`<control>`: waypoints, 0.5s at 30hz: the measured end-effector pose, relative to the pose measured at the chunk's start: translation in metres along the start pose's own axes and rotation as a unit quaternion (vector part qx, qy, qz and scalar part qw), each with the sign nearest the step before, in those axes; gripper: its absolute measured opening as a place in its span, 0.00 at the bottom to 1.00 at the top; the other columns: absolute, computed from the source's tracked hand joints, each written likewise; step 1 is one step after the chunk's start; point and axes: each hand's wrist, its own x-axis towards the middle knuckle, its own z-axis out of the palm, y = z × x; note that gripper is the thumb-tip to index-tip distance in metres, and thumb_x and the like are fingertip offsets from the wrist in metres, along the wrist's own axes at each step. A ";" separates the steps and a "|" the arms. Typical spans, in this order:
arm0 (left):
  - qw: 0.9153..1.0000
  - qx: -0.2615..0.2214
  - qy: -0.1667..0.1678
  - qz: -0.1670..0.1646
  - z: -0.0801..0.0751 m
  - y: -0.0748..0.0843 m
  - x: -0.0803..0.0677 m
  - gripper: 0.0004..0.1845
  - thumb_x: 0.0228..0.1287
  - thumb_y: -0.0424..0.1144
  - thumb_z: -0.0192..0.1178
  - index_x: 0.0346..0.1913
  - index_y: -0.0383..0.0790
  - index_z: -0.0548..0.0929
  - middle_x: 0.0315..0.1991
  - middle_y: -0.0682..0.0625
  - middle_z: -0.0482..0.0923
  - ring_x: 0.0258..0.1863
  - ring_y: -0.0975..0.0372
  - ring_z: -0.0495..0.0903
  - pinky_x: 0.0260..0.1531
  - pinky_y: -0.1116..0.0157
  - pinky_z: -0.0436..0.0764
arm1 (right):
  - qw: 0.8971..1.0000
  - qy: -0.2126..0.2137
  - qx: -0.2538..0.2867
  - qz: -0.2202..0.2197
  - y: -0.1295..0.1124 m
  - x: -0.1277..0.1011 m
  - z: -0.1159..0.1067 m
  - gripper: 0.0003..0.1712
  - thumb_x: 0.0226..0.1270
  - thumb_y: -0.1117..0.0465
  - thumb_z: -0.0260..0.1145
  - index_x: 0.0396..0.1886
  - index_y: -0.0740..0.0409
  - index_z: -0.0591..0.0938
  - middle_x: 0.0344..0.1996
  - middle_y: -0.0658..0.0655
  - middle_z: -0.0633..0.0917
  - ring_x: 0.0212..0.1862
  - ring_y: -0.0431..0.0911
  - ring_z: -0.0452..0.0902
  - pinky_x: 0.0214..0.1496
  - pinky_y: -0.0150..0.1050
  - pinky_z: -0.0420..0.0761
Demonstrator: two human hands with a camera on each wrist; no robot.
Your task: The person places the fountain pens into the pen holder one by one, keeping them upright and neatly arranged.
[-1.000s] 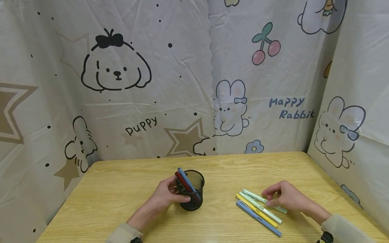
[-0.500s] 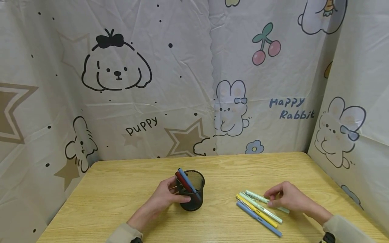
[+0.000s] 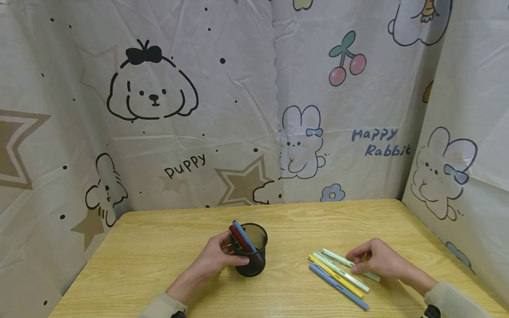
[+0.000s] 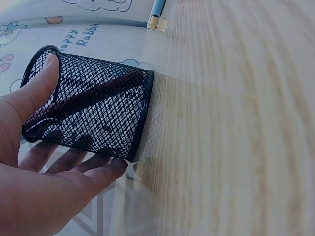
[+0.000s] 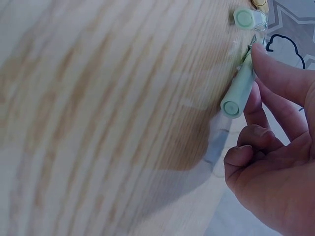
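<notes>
A black mesh pen cup (image 3: 250, 256) stands on the wooden table (image 3: 159, 256) with a red pen and a blue pen (image 3: 241, 234) leaning in it. My left hand (image 3: 232, 255) grips the cup from its left side; in the left wrist view the thumb (image 4: 37, 88) lies along the cup (image 4: 93, 113). My right hand (image 3: 353, 261) pinches a pale green pen (image 3: 336, 256) that lies on the table. The right wrist view shows the thumb (image 5: 275, 73) on that pen (image 5: 238, 88). Beside it lie a second pale green pen (image 3: 342, 271), a yellow pen (image 3: 336, 276) and a blue pen (image 3: 338, 287).
Printed cartoon cloth (image 3: 254, 110) hangs close behind the table and along its right side. The table's front edge is near my sleeves. Bare wood shows left of the cup and between the cup and the pens.
My right hand has shifted slightly to the right, sliding the pale green pen a little with it. The left hand and the cup have stayed put.
</notes>
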 end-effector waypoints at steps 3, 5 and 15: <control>1.000 0.002 -0.001 -0.001 0.000 -0.001 0.000 0.37 0.56 0.30 0.80 0.69 0.32 0.76 0.61 0.42 0.81 0.66 0.42 0.77 0.66 0.49 0.77 | 1.000 -0.003 0.005 -0.005 0.000 0.000 0.000 0.17 0.59 0.64 0.82 0.46 0.68 0.91 0.31 0.52 0.86 0.32 0.38 0.76 0.34 0.32 0.76; 1.000 0.002 -0.002 0.001 0.000 -0.001 0.000 0.38 0.57 0.30 0.80 0.70 0.31 0.76 0.61 0.41 0.80 0.67 0.42 0.76 0.66 0.49 0.77 | 1.000 -0.003 0.007 -0.006 0.001 0.000 0.000 0.17 0.59 0.64 0.82 0.46 0.68 0.90 0.31 0.52 0.86 0.32 0.38 0.76 0.34 0.32 0.77; 1.000 0.002 0.001 0.000 0.000 0.002 -0.001 0.38 0.57 0.28 0.79 0.71 0.32 0.76 0.61 0.42 0.80 0.67 0.40 0.76 0.65 0.49 0.78 | 1.000 0.005 -0.002 0.001 -0.001 0.000 0.002 0.17 0.57 0.63 0.83 0.45 0.67 0.91 0.30 0.52 0.86 0.31 0.38 0.76 0.33 0.33 0.77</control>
